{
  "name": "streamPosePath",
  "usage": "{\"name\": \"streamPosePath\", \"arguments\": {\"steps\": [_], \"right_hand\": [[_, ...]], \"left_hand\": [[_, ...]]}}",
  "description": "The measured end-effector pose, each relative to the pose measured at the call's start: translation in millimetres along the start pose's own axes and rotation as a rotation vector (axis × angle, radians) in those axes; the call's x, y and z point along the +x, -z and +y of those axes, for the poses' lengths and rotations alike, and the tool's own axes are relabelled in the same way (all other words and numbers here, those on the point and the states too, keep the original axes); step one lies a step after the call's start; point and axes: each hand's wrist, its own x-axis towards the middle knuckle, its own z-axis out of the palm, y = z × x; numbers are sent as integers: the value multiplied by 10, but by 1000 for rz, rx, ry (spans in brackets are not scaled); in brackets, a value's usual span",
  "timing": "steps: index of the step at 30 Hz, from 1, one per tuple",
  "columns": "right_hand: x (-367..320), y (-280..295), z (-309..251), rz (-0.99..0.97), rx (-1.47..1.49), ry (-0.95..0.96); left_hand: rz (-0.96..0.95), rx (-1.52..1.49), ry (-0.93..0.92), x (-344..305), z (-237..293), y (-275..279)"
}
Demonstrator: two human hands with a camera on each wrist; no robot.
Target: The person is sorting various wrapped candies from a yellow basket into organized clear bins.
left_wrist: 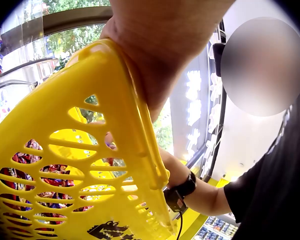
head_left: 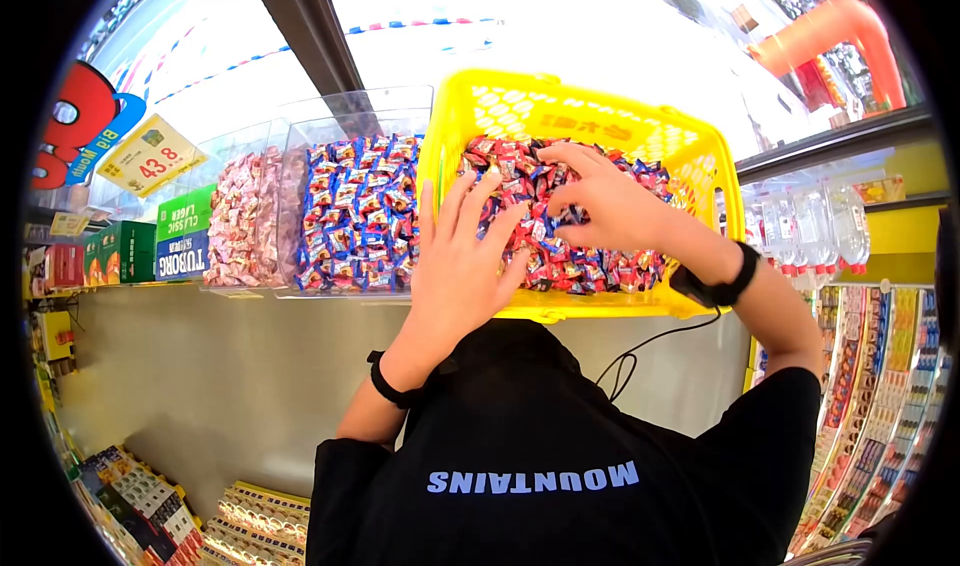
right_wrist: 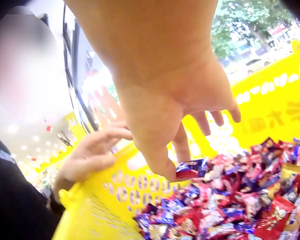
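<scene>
A yellow plastic basket [head_left: 580, 106] stands on a shelf, heaped with red and blue wrapped candies [head_left: 560, 261]. My left hand [head_left: 460, 256] lies over the basket's near left rim [right_wrist: 85, 200], its fingers [right_wrist: 102, 145] spread and straight, reaching onto the sweets. My right hand [head_left: 600, 201] is down in the pile, fingers curled. In the right wrist view its thumb [right_wrist: 160, 165] and a finger pinch one blue and red candy [right_wrist: 190, 169] just above the heap [right_wrist: 230, 205]. The left wrist view shows the basket's slotted wall [left_wrist: 65, 115] from outside.
Left of the basket stand clear bins of blue candies [head_left: 360, 216] and pink candies [head_left: 240, 221], a 43.8 price tag [head_left: 150, 154] and green Tuborg boxes [head_left: 185, 231]. Water bottles [head_left: 810, 226] sit to the right. Packed snack racks [head_left: 880, 396] run below.
</scene>
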Motion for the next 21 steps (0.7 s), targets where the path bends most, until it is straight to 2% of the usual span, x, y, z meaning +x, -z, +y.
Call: {"name": "streamPosePath", "arguments": {"steps": [2, 6, 12, 18, 21], "right_hand": [[-137, 62, -235, 117, 84, 94], [-384, -29, -594, 184, 81, 193], [-540, -324, -652, 320, 143, 117], [-634, -421, -700, 438, 144, -13], [-598, -546, -688, 492, 126, -19]], "left_hand": [[-32, -20, -39, 7, 0, 34], [-113, -143, -151, 21, -29, 99], [-181, -265, -295, 14, -119, 133], [-113, -258, -207, 1, -109, 98], [-114, -233, -205, -13, -102, 81]]}}
